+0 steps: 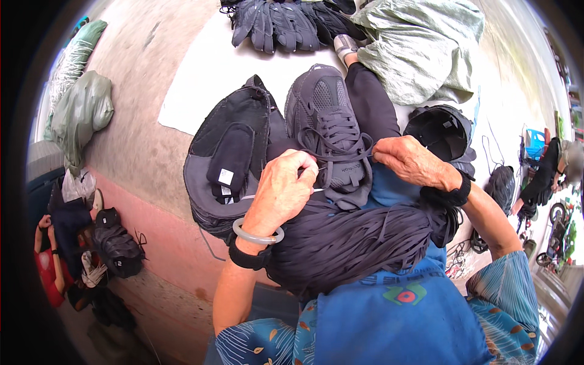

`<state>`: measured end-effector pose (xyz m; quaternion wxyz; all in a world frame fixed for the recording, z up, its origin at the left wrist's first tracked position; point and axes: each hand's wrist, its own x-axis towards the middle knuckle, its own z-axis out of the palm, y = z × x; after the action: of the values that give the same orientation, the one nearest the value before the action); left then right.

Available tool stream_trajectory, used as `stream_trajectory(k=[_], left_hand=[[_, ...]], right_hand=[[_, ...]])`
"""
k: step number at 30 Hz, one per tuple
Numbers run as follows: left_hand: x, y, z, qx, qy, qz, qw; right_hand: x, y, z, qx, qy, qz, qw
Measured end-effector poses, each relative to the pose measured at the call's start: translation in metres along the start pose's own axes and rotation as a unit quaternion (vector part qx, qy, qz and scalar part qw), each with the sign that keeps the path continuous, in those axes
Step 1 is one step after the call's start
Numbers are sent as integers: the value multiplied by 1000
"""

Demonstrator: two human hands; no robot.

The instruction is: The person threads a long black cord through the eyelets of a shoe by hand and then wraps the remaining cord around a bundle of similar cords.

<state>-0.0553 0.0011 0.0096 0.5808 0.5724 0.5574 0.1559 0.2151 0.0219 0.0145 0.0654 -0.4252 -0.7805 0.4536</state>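
Note:
Between my hands a dark grey sneaker upper [323, 100] rests with its toe pointing away from me, its lace threaded through the eyelets. My left hand [289, 182] is closed in a pinch on the lace at the shoe's left side. On the other side my right hand [413, 159] pinches the lace, which stretches across the tongue. A thick bundle of loose dark laces [359, 243] lies over my lap, below the shoe. To the left, close to my left hand, more dark uppers [210, 137] are nested together, with white labels inside.
Another dark upper [441, 131] sits beyond my right hand. At the far side, a row of dark uppers [274, 27] lies on a white sheet [201, 79], beside a pale green woven sack [420, 48]. A person in red [52, 274] sits at the left.

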Motion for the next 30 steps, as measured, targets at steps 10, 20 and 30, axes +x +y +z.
stream_trajectory(k=[10, 20, 30], left_hand=[[5, -3, 2, 69, 5, 59, 996], [4, 6, 12, 21, 22, 19, 999], [-4, 11, 23, 1, 70, -67, 995]], right_hand=[[-3, 3, 3, -10, 18, -13, 1000], [-5, 15, 6, 8, 51, -45, 998], [-9, 20, 6, -6, 48, -48, 998]])
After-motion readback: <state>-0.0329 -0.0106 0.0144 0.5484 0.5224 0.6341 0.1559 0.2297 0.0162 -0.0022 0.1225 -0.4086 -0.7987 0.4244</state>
